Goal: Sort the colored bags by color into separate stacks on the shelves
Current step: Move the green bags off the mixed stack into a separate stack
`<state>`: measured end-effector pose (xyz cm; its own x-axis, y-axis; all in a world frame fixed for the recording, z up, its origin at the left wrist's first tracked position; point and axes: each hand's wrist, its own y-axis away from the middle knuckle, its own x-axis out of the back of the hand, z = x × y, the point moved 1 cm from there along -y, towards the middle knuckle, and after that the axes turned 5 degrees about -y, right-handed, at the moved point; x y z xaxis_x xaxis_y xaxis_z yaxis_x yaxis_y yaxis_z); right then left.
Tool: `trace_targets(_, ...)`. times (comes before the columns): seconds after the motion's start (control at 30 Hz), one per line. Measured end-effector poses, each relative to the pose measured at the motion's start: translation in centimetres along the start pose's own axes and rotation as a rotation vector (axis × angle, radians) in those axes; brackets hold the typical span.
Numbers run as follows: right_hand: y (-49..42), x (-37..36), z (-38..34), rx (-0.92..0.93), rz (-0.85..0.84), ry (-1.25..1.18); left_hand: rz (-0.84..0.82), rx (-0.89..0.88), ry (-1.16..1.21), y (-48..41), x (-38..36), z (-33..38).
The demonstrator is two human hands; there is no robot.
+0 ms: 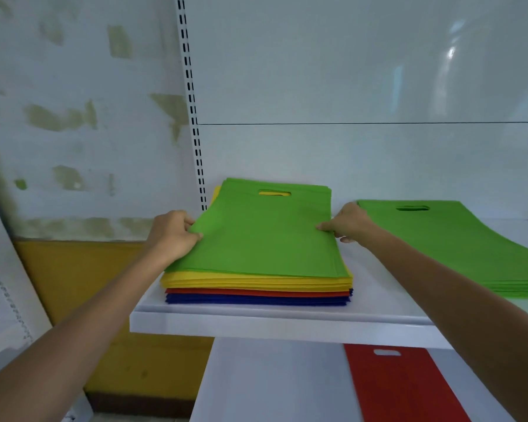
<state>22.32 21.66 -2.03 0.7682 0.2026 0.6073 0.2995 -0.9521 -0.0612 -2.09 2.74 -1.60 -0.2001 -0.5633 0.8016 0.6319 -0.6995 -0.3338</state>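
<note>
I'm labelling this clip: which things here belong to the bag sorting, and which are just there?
Job: top green bag; mixed stack; green stack; red bag; shelves.
Just there: slotted upright; patchy wall.

Soft even light, glare on back panel point(451, 53) top rt, edges bent, perhaps slight blur

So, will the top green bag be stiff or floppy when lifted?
Probably floppy and light: the top green bag is a thin flat sheet. The left hand and right hand pinch opposite edges, so it likely sags between them.
</note>
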Motion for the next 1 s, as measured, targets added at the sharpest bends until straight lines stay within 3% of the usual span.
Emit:
trace_targets(0.33, 0.5, 1.5, 0.6, 0.189, 0.296, 0.021, 0.072, -0.135, 0.056, 0.6, -0.1, 2.7)
trace_targets(0.57, 0.4, 7.8, 2.3, 0.28, 0.426, -0.04, 0.07, -0.238, 0.053, 2.2, -1.3, 8.7)
trace_targets(0.83, 0.5, 18.9, 7.9, 0.341, 0.301, 0.08, -0.054, -0.338, 0.014, 4.8, -5.9, 20.0)
trace_targets(1.0, 1.0, 24.3, 11.4, 0.288, 0.225, 0.171, -0.062, -0.394, -0.033, 6.9, -9.0, 25.5)
